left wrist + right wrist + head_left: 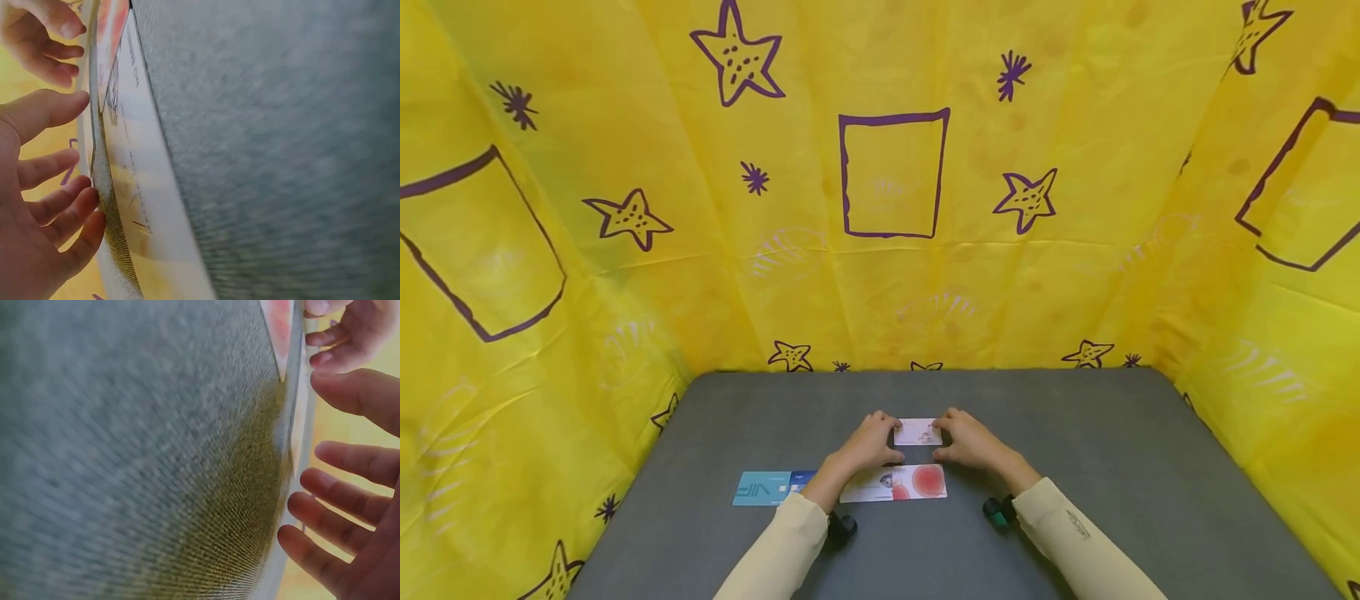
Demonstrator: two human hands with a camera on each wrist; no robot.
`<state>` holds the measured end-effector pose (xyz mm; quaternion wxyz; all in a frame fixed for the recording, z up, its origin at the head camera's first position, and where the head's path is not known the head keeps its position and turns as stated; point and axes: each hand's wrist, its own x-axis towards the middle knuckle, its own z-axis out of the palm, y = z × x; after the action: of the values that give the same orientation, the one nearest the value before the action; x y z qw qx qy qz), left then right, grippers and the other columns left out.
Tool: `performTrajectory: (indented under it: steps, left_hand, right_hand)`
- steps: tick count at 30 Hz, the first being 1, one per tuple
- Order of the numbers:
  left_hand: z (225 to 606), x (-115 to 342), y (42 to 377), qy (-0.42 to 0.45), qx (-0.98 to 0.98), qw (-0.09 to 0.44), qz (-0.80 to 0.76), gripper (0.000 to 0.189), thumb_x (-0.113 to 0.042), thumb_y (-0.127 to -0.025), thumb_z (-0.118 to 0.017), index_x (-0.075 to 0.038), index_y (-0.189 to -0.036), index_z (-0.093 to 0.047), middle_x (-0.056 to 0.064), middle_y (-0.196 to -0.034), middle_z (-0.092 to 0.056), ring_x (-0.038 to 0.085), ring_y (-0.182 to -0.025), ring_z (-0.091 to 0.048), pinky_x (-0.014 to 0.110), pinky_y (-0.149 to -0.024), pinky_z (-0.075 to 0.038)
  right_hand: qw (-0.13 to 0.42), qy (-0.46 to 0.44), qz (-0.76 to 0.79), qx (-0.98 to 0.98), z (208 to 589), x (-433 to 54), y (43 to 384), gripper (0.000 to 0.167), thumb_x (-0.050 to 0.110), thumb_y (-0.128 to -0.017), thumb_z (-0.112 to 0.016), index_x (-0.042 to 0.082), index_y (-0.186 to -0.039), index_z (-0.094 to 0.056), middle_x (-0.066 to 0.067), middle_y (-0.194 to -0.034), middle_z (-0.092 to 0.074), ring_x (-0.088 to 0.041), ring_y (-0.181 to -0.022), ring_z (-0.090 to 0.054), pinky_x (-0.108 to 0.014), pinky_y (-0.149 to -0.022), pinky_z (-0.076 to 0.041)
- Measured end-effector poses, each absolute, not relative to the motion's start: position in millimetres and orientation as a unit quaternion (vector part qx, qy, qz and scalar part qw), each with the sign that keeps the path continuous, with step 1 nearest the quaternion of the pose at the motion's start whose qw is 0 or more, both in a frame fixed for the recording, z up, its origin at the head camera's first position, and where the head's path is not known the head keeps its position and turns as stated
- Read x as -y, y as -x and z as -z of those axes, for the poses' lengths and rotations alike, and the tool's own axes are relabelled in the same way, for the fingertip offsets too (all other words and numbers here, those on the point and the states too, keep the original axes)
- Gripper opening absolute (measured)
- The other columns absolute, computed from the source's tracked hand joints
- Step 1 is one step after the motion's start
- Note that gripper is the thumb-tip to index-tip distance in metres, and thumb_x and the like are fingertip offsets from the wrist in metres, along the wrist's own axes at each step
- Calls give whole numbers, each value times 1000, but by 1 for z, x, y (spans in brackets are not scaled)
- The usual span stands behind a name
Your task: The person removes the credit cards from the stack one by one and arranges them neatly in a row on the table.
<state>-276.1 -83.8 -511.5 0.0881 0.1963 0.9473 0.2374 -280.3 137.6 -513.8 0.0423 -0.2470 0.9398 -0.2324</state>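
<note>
A pale card (914,432) with a small drawing at its right end lies on the dark grey table (1075,467). My left hand (871,442) is at its left end with the fingertips right at the edge, thumb and fingers apart. At the right end, the fingertips of my right hand (972,442) overlap the corner. Both wrist views show loosely spread fingers, left (50,194) and right (350,500). Nearer to me lies a row: a card with a red circle (922,482), a white card (867,487) beside it, a blue card (801,479) and a teal card (760,489). My left forearm hides part of this row.
A yellow cloth (887,292) printed with purple stars and frames hangs behind the table and along both sides. Dark straps with small devices sit at both wrists, including a black one (842,527) under the left wrist. Grey tabletop extends on both sides of the cards.
</note>
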Motion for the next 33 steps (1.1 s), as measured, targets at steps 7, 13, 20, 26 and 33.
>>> performTrajectory:
  steps: [7, 13, 20, 26, 33]
  left_hand:
    - [512, 78, 289, -182, -953, 94, -222, 57, -28, -79, -79, -5, -127, -60, 14, -121, -55, 26, -108, -49, 43, -96, -44]
    - [516, 75, 295, -193, -955, 77, -213, 57, -28, -79, -80, -4, -127, -60, 13, -123, -55, 27, -111, -50, 43, -97, -44]
    - [513, 73, 299, -216, -953, 81, -197, 59, -30, -80, -79, -4, -129, -60, 12, -123, -56, 27, -111, -49, 42, -97, -44]
    - [514, 73, 302, -227, -953, 80, -184, 50, -29, -80, -79, -6, -122, -66, 9, -113, -58, 23, -103, -50, 38, -91, -45]
    - [511, 73, 304, -222, -952, 87, -189, 48, -31, -79, -79, -8, -120, -67, 8, -111, -57, 22, -102, -50, 37, -90, -45]
  right_hand:
    - [54, 228, 220, -947, 515, -135, 292, 46, 28, -76, -82, 3, -112, -69, -11, -108, -60, -23, -95, -54, -43, -89, -49]
    - [63, 227, 202, -950, 513, -131, 298, 47, 29, -76, -83, 4, -113, -69, -9, -106, -60, -21, -92, -51, -39, -85, -48]
    - [73, 227, 183, -954, 512, -126, 302, 46, 30, -76, -83, 3, -111, -70, -5, -98, -57, -19, -86, -48, -35, -77, -45]
    - [71, 240, 180, -951, 512, -125, 307, 38, 28, -75, -83, 3, -102, -72, -4, -90, -53, -18, -83, -46, -35, -74, -41]
    - [91, 237, 181, -950, 510, -125, 312, 37, 30, -77, -82, 4, -101, -70, -3, -91, -53, -17, -83, -46, -33, -75, -42]
